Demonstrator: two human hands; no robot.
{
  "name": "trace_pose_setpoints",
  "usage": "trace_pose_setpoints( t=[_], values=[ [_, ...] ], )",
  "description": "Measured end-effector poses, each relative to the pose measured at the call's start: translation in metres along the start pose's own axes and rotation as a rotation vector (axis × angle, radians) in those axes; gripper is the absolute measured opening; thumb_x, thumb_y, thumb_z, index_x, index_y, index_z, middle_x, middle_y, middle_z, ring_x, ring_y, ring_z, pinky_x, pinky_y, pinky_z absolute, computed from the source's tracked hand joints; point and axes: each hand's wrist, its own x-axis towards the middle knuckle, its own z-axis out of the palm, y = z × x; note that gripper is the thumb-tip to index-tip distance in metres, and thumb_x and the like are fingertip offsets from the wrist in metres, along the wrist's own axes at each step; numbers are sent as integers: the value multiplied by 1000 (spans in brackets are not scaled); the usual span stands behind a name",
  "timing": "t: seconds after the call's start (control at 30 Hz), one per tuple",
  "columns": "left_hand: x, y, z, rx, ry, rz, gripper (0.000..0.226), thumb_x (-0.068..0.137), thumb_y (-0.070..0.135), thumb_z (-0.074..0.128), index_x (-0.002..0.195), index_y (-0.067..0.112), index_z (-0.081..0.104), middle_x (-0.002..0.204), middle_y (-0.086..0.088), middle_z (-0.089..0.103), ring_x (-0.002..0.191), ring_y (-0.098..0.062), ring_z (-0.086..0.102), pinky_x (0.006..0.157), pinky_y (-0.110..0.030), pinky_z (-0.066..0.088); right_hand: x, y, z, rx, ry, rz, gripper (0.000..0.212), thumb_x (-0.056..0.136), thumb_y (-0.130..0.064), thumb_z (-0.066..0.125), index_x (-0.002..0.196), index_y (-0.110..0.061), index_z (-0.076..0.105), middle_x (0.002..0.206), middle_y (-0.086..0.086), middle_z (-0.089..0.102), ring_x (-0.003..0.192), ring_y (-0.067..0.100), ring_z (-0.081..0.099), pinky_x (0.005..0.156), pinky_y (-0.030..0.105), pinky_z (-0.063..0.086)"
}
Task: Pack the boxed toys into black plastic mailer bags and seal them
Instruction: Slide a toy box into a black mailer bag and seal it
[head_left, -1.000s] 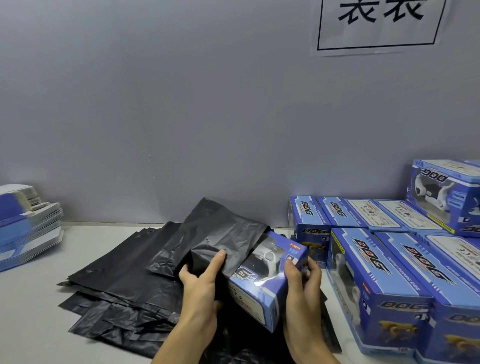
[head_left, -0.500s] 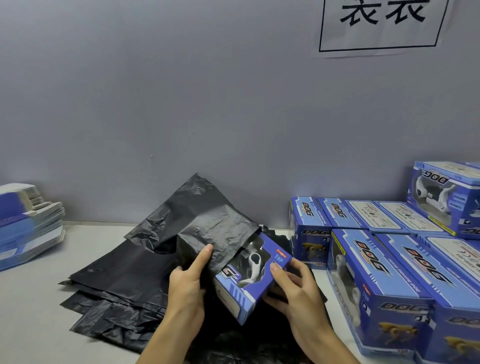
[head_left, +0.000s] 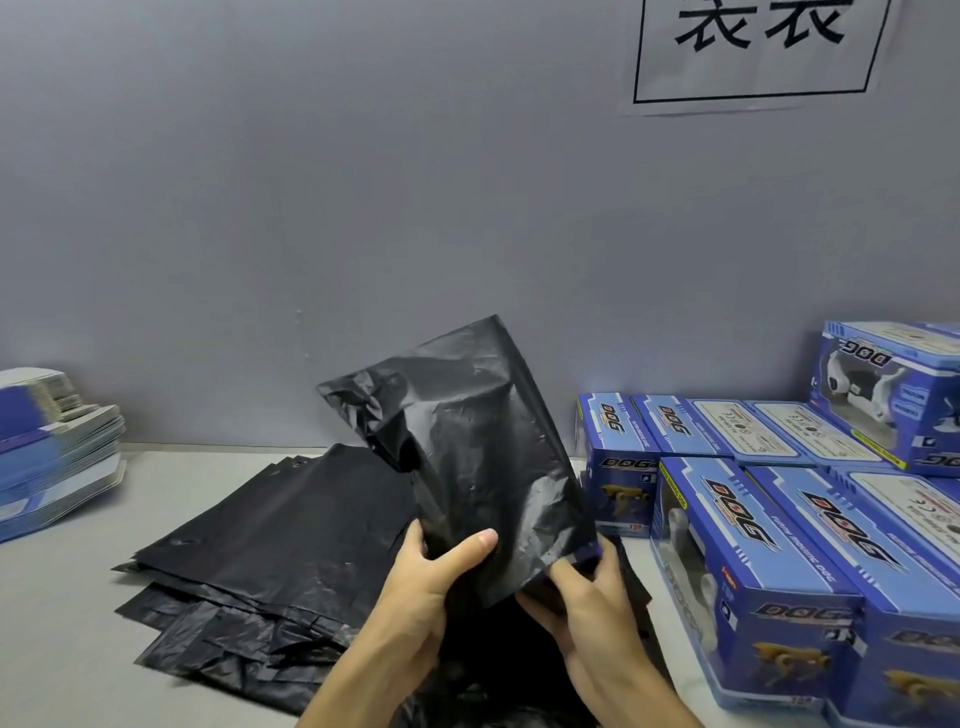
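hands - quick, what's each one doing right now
Left hand: grips the black mailer bag near its mouth.
Right hand: fingers curled round the toy box corner poking out.

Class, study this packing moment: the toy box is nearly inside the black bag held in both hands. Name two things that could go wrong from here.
1. The box corner pokes out at the mouth of the thin, creased mailer bag; forcing it might tear the film.
2. The left hand and right hand grip only the bag's lower edge, so the tilted box could slide back out before sealing.
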Motion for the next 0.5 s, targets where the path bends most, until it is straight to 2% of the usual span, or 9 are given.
trace_pose_setpoints(
  t=[0.13,0.17,0.27,0.33,0.43,0.5],
  values=[
    [-3,0,-1,106,-77,-48,92,44,29,98,125,9,57,111,-11,74,102,-29,72,79,-34,59,0,3,0,-30,112,-75,49,81,11,71,113,-23,56,104,13,72,90,28,74,71,40,62],
    [-5,-1,-1,149,-117,-80,90,46,28,97,124,8,57,110,-11,75,103,-28,72,83,-36,58,2,3,1,-52,154,-114,52,80,14,70,109,-27,56,104,12,72,91,30,73,74,41,62],
    [-11,-5,3,277,-194,-145,82,51,26,95,123,12,57,109,-6,76,103,-24,72,91,-39,56,5,3,3,-75,243,-210,55,83,17,65,108,-30,50,108,10,67,105,32,66,95,52,53],
    [-13,-6,4,286,-196,-154,79,54,27,94,123,13,58,109,-6,75,102,-24,72,93,-41,56,7,2,3,-71,271,-231,53,86,12,65,115,-29,46,108,3,64,105,28,65,97,51,52],
    [-13,-3,4,285,-197,-162,84,52,36,97,124,13,59,111,-6,75,103,-24,72,90,-39,57,7,2,1,-67,255,-222,52,88,6,66,120,-29,46,110,1,64,102,21,66,95,51,54],
    [-11,0,5,274,-178,-160,92,48,51,96,123,11,61,111,-6,75,104,-23,72,89,-38,57,7,3,-1,-78,223,-206,50,89,4,67,120,-29,47,113,5,65,103,24,66,95,51,54]
  ],
)
